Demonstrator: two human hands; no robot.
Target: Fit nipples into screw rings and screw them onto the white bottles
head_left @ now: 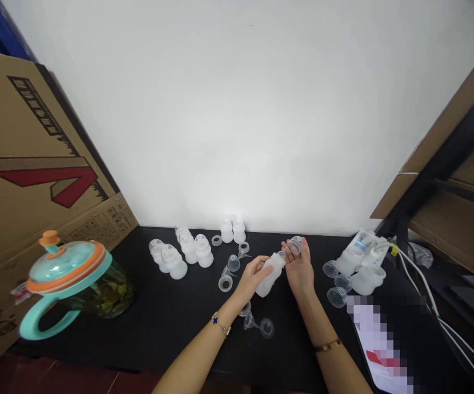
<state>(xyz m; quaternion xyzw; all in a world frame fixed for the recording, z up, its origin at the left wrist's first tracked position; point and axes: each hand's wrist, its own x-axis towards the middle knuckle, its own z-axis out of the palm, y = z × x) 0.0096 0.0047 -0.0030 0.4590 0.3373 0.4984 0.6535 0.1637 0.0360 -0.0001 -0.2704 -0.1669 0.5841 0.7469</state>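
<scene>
White bottle (pixel 270 280): we find the left grip (pixel 256 276) clasped round it; just right of the bottle, the right grip (pixel 300 275) is spread, palm up, behind a funnel (pixel 294 244).

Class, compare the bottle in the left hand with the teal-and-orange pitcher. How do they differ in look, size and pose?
Look: the bottle is milky white; the pitcher is see-through below, with teal and orange parts.
Size: the bottle looks much smaller than the pitcher.
Pose: the bottle is tilted in the left hand; the pitcher rests on the table.
</scene>
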